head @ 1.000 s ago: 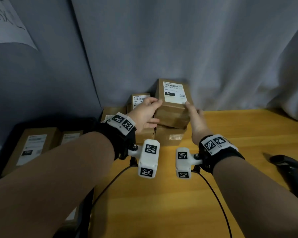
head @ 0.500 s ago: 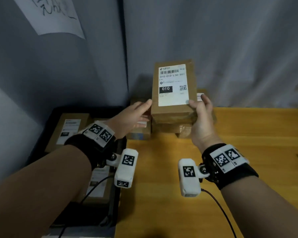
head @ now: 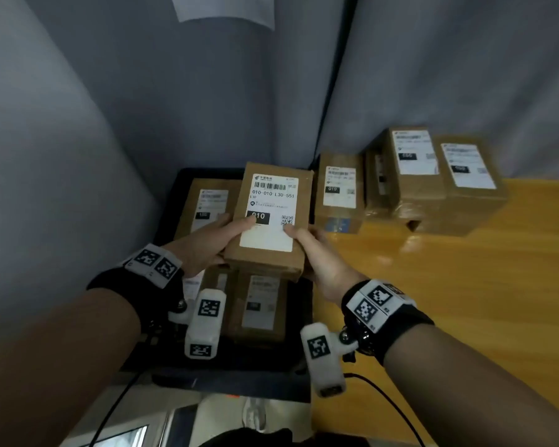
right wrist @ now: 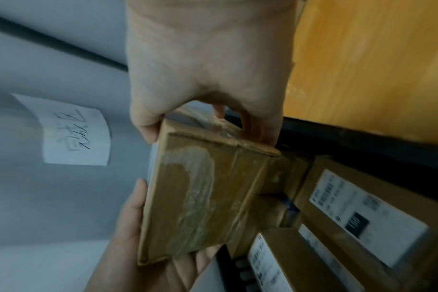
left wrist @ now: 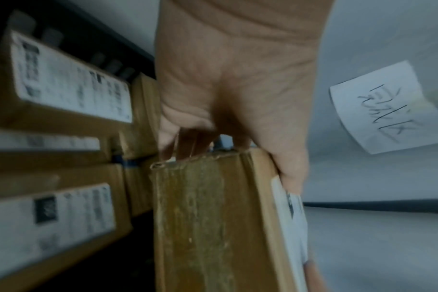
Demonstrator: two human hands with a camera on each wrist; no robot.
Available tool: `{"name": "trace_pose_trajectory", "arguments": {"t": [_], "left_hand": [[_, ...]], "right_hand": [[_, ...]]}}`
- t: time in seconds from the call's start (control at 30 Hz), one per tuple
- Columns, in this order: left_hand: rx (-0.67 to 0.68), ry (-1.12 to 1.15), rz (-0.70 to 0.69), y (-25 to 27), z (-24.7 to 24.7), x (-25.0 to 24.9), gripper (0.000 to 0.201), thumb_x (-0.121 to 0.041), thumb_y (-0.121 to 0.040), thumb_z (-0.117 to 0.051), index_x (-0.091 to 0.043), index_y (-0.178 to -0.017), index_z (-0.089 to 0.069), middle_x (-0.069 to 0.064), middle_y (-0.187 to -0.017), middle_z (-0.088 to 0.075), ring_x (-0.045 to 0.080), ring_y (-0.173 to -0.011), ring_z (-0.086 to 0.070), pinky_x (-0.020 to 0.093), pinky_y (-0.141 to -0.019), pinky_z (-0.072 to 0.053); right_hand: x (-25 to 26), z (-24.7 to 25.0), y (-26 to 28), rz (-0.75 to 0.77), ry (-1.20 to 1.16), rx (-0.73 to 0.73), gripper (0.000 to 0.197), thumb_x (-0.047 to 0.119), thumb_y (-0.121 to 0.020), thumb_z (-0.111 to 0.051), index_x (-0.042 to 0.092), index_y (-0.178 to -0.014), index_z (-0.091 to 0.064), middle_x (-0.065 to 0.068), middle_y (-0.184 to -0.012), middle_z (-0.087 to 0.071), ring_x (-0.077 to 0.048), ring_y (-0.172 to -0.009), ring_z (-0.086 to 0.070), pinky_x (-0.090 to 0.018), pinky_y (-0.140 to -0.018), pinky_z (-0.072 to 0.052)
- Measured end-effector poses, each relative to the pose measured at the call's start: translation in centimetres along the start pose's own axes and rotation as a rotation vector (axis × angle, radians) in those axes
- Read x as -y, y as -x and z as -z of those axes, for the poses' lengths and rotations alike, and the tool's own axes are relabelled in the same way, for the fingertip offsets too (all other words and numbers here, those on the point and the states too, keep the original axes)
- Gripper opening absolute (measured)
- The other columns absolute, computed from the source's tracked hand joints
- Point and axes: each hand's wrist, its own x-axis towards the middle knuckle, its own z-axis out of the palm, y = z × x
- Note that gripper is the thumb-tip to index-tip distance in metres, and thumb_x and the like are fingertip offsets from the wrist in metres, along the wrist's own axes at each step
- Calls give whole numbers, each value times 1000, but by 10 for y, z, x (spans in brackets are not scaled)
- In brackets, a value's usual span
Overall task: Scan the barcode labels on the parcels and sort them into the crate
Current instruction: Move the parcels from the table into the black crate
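Note:
A brown cardboard parcel with a white label reading 010 is held level, label up, above the black crate. My left hand grips its left near corner, thumb on the label and fingers beneath. My right hand grips the right near corner the same way. The left wrist view shows the left hand on the parcel's edge. In the right wrist view the right hand pinches the parcel's end. Several labelled parcels lie in the crate below.
Three more labelled parcels stand on the wooden table to the right of the crate, against a grey curtain. A handwritten paper note hangs on the curtain above. Cables trail from both wrist cameras.
Both hands lifted the 010 parcel off the table stack and carried it left and down to above the crate. The view has swung left with it.

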Motion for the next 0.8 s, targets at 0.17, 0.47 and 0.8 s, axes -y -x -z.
{"name": "trace_pose_trajectory", "arguments": {"t": [0.17, 0.47, 0.8], "left_hand": [[-137, -321, -14, 3, 38, 57, 47, -58, -95, -36, -31, -128, -55, -7, -130, -58, 13, -120, -53, 33, -102, -40], [6, -898, 232, -16, 79, 134, 59, -31, -94, -56, -13, -145, -34, 14, -151, -32, 31, -134, -38, 34, -108, -35], [-72, -938, 209, -34, 84, 147, 56, -24, -92, -57, -14, -144, -38, 17, -150, -25, 32, -133, -37, 29, -107, -33]], "right_hand": [[-47, -36, -23, -141, 95, -93, 92, 56, -75, -73, 23, -146, -24, -1, -125, -54, -21, -105, -57, -40, -96, -49], [-103, -66, -48, -313, 74, -106, 84, 43, -82, -72, 18, -145, -23, -7, -134, -53, -25, -106, -55, -40, -88, -46], [-124, -64, -50, -350, 167, -173, 77, 30, -82, -69, 22, -140, -20, -6, -119, -48, -23, -92, -52, -33, -70, -47]]}}
